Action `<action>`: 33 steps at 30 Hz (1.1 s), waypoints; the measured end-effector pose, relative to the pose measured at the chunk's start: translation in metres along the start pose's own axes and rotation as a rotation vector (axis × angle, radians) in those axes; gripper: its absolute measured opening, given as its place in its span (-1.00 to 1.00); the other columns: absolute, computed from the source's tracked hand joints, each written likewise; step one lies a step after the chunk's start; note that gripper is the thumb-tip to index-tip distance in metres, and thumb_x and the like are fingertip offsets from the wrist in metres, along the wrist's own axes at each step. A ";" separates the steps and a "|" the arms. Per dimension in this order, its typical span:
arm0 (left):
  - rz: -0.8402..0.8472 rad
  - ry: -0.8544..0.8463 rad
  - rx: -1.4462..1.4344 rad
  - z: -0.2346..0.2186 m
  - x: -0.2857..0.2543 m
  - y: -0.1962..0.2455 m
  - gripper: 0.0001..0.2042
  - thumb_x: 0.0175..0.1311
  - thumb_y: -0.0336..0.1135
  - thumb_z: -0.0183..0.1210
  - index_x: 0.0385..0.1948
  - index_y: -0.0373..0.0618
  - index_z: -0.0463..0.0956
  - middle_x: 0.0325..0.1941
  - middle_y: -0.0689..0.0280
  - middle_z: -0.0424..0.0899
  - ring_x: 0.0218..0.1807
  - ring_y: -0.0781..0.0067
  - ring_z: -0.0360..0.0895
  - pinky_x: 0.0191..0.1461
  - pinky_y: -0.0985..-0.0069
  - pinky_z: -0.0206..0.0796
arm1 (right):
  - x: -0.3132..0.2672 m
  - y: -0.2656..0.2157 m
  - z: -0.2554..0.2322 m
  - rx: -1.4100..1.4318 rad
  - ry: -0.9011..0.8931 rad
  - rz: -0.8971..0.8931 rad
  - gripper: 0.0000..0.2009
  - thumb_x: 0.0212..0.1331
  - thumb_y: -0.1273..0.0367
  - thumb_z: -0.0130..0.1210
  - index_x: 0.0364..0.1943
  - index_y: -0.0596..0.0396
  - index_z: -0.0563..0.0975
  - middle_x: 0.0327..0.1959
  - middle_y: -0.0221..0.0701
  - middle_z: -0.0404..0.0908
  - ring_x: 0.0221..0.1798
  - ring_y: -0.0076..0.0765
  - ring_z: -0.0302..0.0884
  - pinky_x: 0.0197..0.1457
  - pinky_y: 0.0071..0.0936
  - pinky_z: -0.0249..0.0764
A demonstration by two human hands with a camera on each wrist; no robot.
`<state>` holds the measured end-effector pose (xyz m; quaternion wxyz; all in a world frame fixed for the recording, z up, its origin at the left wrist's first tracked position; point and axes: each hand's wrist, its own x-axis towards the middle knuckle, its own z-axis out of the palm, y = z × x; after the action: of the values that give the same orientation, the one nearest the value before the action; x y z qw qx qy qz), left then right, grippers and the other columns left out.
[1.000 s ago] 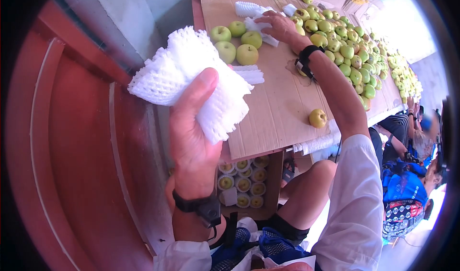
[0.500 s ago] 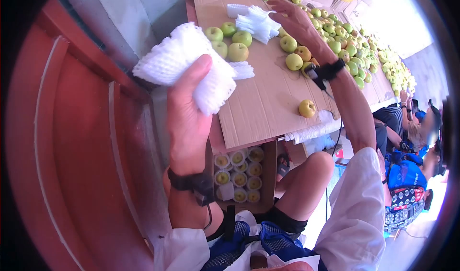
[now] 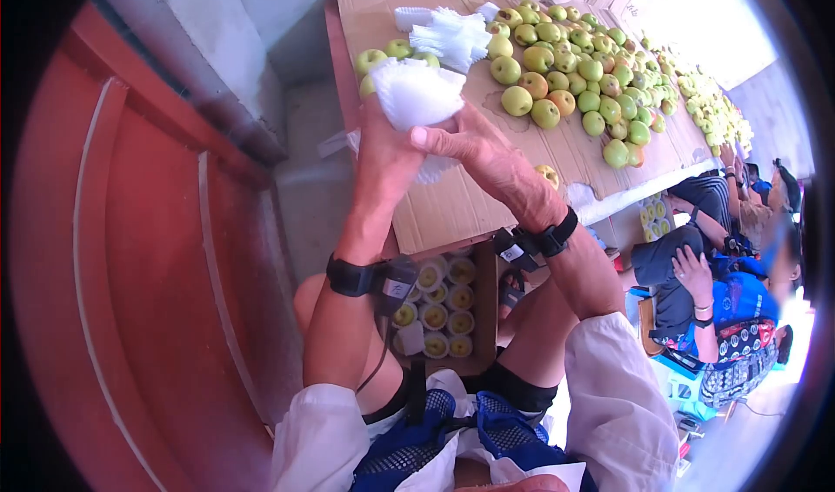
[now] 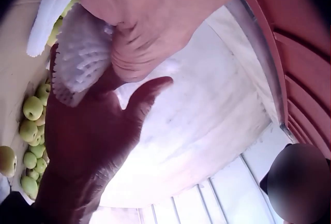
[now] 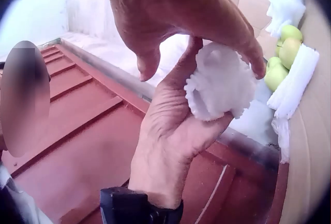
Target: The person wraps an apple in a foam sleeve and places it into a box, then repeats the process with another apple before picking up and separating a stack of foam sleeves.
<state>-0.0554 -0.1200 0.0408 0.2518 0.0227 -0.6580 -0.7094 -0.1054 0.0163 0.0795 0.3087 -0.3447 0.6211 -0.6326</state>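
Note:
White foam nets (image 3: 420, 94) are held in the left hand (image 3: 378, 161), above the near left part of the cardboard-covered table. The right hand (image 3: 496, 166) is against the far side of the foam, its thumb spread toward the left hand. In the right wrist view the left hand (image 5: 168, 131) grips the foam (image 5: 222, 87), while the right hand (image 5: 176, 12) reaches over it with thumb and fingers wide apart. From the left wrist view, foam (image 4: 83, 53) lies between the left hand (image 4: 155, 22) and right hand (image 4: 93, 136). Whether it contains anything is hidden.
More foam nets (image 3: 450, 38) lie on the cardboard (image 3: 448, 209) near several green apples (image 3: 369, 60). A large apple pile (image 3: 600, 74) spreads to the right. Below the table is a box of wrapped apples (image 3: 460, 297). People sit at the right; a red panel (image 3: 148, 257) stands at the left.
The right hand has come back from the far foam nets and apples to the left hand. The held foam has tilted and now sits between both hands.

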 end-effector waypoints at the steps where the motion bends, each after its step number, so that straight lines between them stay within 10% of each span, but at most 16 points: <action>1: 0.012 -0.052 0.028 0.000 -0.003 0.001 -0.37 0.02 -0.42 0.48 0.18 -0.24 0.38 0.08 0.24 0.60 0.10 0.44 0.57 0.07 0.40 0.50 | -0.001 0.000 0.000 0.006 0.001 0.002 -0.22 0.15 0.04 0.34 0.34 0.27 0.34 0.27 -0.22 0.47 0.30 -0.26 0.38 0.40 -0.30 0.26; 9: -0.014 -0.220 0.044 0.010 -0.017 0.000 -0.09 0.08 -0.32 0.49 0.44 -0.30 0.08 0.35 0.08 0.38 0.33 0.31 0.41 0.40 0.41 0.29 | 0.013 0.017 -0.038 0.045 0.237 -0.005 -0.44 0.08 0.31 0.26 0.21 0.18 0.47 0.04 -0.33 0.58 0.07 -0.35 0.54 0.10 -0.40 0.51; 13: -0.179 0.002 -0.001 -0.001 -0.010 -0.018 -0.10 0.07 -0.19 0.49 0.40 -0.39 0.13 0.42 -0.21 0.28 0.46 0.04 0.31 0.38 0.32 0.29 | 0.045 0.005 -0.096 -0.417 0.256 -0.072 -0.44 0.10 0.26 0.29 0.19 0.20 0.46 0.02 -0.34 0.61 0.04 -0.38 0.57 0.10 -0.38 0.51; 15: -0.174 0.062 0.005 -0.008 -0.009 -0.014 -0.16 0.10 -0.25 0.46 0.36 -0.42 0.17 0.42 -0.21 0.29 0.47 0.02 0.29 0.39 0.31 0.30 | 0.068 0.029 -0.123 -0.679 0.211 -0.278 -0.41 0.12 0.23 0.31 0.24 0.15 0.42 0.03 -0.26 0.64 0.07 -0.28 0.62 0.14 -0.34 0.51; 22: -0.124 0.218 -0.097 -0.020 -0.007 -0.008 -0.38 0.19 -0.43 0.34 0.27 -0.42 0.28 0.36 -0.08 0.39 0.45 0.09 0.32 0.38 0.32 0.35 | 0.101 0.087 -0.152 -1.494 0.198 -0.137 -0.19 0.00 0.28 0.38 0.38 0.03 0.22 0.28 -0.11 0.46 0.35 0.06 0.40 0.30 -0.01 0.38; 33: -0.122 0.226 -0.095 -0.023 -0.008 0.005 -0.47 0.22 -0.44 0.30 0.20 -0.44 0.34 0.28 -0.04 0.47 0.38 0.17 0.41 0.36 0.35 0.36 | 0.103 0.100 -0.164 -1.521 0.019 0.055 -0.24 0.12 0.51 0.06 0.49 -0.03 0.13 0.26 -0.16 0.43 0.39 0.07 0.32 0.33 0.12 0.31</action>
<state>-0.0388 -0.1384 0.0402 0.2815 0.1303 -0.5884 -0.7467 -0.3027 0.0221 -0.0132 -0.0036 -0.4412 0.8970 -0.0253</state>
